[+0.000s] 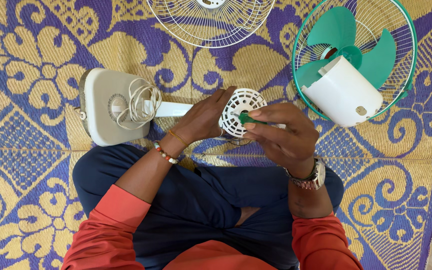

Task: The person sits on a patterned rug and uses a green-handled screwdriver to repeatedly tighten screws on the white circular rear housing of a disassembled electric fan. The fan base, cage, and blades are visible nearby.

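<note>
My left hand [202,119] grips the top of a white fan stand, where the round slotted motor housing [241,111] faces up. My right hand [285,135] holds a green-handled screwdriver [249,119] with its tip set against the housing's middle. The stand's neck [168,108] runs left to a white square base [107,106] lying on the mat, with a coiled white cord [139,101] on it. I sit cross-legged in dark blue trousers and orange sleeves.
A green-rimmed wire guard [408,47] with green blades [343,37] and a white motor cover [344,91] lies at the upper right. A white wire guard [211,22] lies at the top. All rest on a purple and yellow woven mat [31,150].
</note>
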